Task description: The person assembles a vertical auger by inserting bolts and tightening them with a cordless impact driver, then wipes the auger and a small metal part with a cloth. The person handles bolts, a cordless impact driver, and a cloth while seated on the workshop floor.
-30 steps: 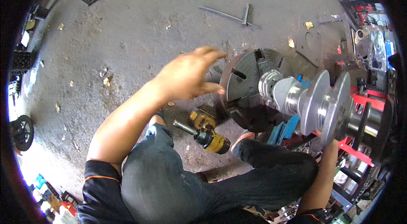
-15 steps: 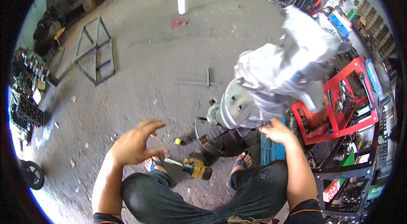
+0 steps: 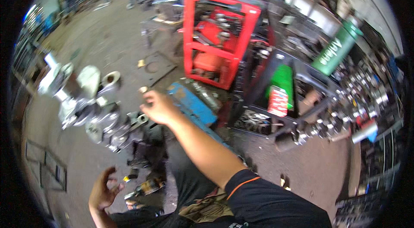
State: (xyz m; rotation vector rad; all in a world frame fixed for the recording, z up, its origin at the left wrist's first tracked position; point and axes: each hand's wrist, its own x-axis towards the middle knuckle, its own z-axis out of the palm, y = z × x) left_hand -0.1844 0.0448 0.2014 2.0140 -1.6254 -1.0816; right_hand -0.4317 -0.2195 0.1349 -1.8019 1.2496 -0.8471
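Observation:
My right hand (image 3: 156, 107) reaches out over the floor beside a large grey metal part (image 3: 108, 118) with rounded lobes. Its fingers are drawn together, with a small pale thing (image 3: 143, 90) at their tips, too blurred to name. Lower left, my left hand (image 3: 102, 191) is raised with fingers apart and curved, holding nothing. Between that hand and my leg lies a yellow and black cordless power tool (image 3: 151, 185) with a silver socket on its nose. A small yellow-topped item (image 3: 126, 179) is next to it.
A blue metal box (image 3: 194, 105) stands just beyond my right forearm. Behind it are a red tool rack (image 3: 188, 38) and a dark cart (image 3: 297, 124) with a green box (image 3: 282, 81). A green cylinder (image 3: 336, 51) and several crankshafts (image 3: 334, 120) lie farther right.
My view has swung to the right, so the grey part now appears at left. My right hand has come away from the grey part's flange. The left hand stays raised and empty.

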